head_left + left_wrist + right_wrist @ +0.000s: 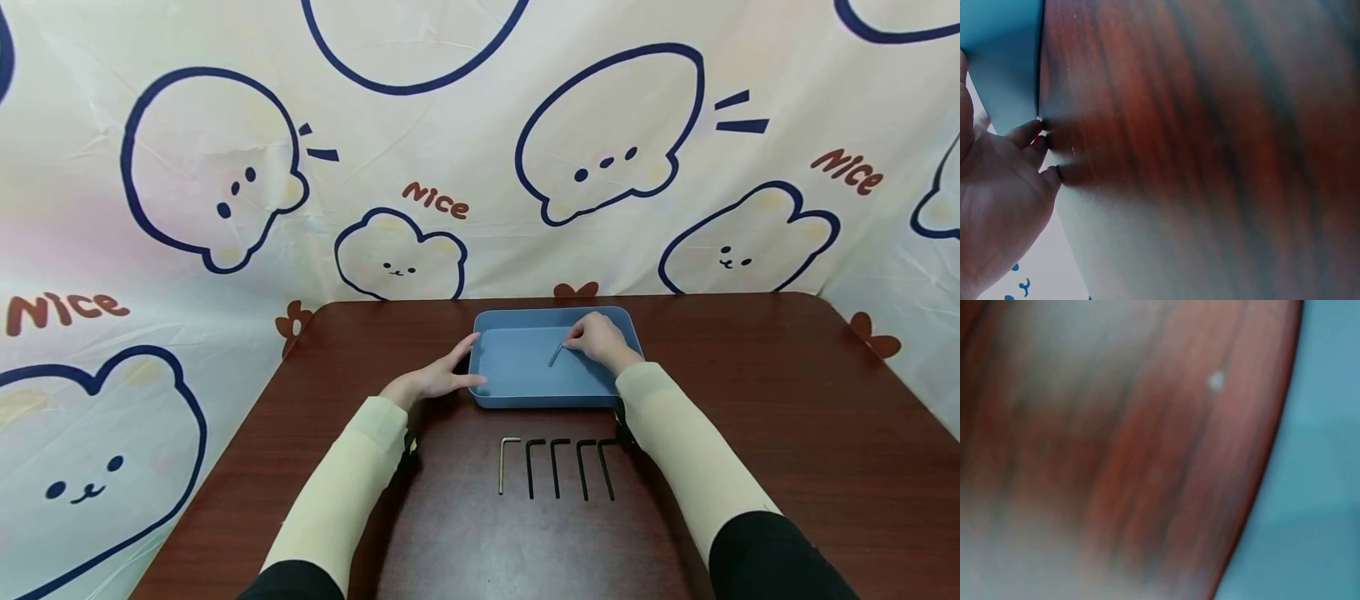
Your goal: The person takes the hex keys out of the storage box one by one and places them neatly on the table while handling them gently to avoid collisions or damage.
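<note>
A blue rectangular tray [517, 392] lies near the far edge of the table. My left hand [435, 379] is at its left side, thumb and index finger spread and touching the rim. In the left wrist view, other fingertips of that left hand [1007, 187] rest by the tabletop beside the tray [1007, 75]. Over the inside of the tray, my right hand [597, 340] pinches a thin grey hex key [556, 356], which slants down to the left; its upper part is hidden by the fingers. The right wrist view has only table and tray [1316, 456], without the hand.
Several L-shaped hex keys lie in a row nearer me: a brassy one [502, 467] at the left, then black ones [556, 471]. The brown wooden table [750, 433] meets a patterned cloth backdrop [487, 150] behind the tray.
</note>
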A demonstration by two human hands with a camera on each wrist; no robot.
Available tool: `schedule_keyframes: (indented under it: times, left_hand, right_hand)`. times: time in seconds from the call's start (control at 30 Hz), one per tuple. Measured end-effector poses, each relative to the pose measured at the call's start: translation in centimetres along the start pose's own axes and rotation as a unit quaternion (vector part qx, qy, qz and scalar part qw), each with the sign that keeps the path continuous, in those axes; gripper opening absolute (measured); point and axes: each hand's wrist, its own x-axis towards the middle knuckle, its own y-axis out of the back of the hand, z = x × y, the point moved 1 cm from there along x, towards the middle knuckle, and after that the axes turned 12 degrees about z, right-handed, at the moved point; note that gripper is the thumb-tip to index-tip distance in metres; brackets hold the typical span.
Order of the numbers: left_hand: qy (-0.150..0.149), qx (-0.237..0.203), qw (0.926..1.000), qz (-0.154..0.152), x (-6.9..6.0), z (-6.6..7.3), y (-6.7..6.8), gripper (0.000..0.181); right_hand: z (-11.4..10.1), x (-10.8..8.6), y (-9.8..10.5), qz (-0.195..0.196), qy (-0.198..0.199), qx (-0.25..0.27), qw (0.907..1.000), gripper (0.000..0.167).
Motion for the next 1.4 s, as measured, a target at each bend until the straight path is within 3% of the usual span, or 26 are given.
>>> schedule_keyframes:
  times: [0.57,0.97,1.4]
  left_hand:
    - [-0.001,-0.002,1.0000,0.001,-0.1,0.0,-0.1,0.084]
    - [0.001,-0.008,1.0000,-0.002,-0.2,0.3,0.0,0.085]
    - [0.000,-0.003,1.0000,0.002,-0.2,0.2,-0.1,0.084]
  right_hand:
    - [-0.4,-0.2,0.2,-0.005,0.007,-0.011,0.9999,0.011]
    - [-0.2,0.2,0.9,0.006,0.026,0.061,0.9978,0.015]
    - [-0.7,0.2,2.5,0.006,0.041,0.053,0.9978,0.015]
